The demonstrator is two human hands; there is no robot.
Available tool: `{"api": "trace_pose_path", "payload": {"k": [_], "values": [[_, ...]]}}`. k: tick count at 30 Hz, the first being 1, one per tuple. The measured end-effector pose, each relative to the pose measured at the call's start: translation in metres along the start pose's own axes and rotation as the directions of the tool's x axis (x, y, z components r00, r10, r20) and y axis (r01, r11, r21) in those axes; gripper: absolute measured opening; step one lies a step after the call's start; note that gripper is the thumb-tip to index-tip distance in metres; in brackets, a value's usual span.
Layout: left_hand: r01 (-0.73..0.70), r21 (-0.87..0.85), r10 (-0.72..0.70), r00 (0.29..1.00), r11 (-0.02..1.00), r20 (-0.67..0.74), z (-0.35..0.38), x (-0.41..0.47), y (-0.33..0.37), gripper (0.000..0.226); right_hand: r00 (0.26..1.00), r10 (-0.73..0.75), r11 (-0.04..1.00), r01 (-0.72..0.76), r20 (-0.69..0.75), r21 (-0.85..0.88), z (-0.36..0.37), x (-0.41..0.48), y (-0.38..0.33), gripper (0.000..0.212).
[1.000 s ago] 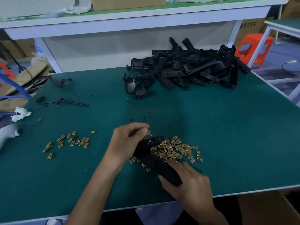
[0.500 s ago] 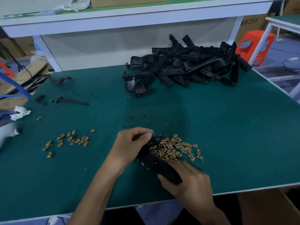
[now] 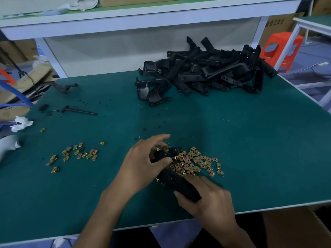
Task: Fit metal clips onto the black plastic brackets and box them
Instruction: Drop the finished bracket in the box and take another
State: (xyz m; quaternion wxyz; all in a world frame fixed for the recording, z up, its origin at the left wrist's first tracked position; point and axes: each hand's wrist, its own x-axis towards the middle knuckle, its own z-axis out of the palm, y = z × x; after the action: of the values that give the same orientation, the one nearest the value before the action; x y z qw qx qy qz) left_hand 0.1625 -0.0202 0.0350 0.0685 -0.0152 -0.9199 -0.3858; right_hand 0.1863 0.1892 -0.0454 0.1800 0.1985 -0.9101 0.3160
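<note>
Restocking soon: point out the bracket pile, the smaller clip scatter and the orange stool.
bracket pile (image 3: 215,72), head view, middle of heap
smaller clip scatter (image 3: 79,155), head view, a middle clip
orange stool (image 3: 282,35), head view, seat

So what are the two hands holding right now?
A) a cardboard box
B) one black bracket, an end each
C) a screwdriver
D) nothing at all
B: the left hand grips the far end of the black bracket and the right hand its near end, by the heap of metal clips.

Open green tabletop stretches between the bracket pile at the back and the clip heap near the front edge; a second scatter of clips dots the left side, and a shelf overhangs the rear.
</note>
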Motion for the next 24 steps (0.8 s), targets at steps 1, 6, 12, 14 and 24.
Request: {"api": "trace_pose_path", "payload": {"k": [1,6,12,14,24], "values": [[-0.016,0.011,0.016,1.000,1.000,-0.010,-0.0003,-0.0002,-0.0001,0.060,1.000,0.003,1.000,-0.003,0.001,0.001,-0.0002,0.0000,0.0001,0.039],[-0.079,0.044,0.080,0.997,0.996,-0.012,0.0000,-0.0017,-0.0020,0.064,1.000,0.005,1.000,-0.005,0.021,0.014,-0.0023,0.0000,-0.0009,0.038],[-0.112,0.008,0.112,0.993,0.994,-0.043,0.0043,-0.0052,-0.0057,0.051,0.996,0.045,0.998,-0.048,0.072,0.036,-0.0068,0.0010,-0.0039,0.038],[-0.114,-0.014,0.113,0.992,0.993,-0.057,0.0059,-0.0068,-0.0049,0.046,0.995,0.054,0.997,-0.058,0.081,0.052,-0.0076,0.0007,-0.0038,0.037],[-0.118,-0.028,0.114,0.988,0.993,-0.103,0.0087,-0.0061,-0.0019,0.039,0.988,0.123,0.991,-0.128,0.089,0.045,-0.0054,0.0009,-0.0042,0.041]]}}
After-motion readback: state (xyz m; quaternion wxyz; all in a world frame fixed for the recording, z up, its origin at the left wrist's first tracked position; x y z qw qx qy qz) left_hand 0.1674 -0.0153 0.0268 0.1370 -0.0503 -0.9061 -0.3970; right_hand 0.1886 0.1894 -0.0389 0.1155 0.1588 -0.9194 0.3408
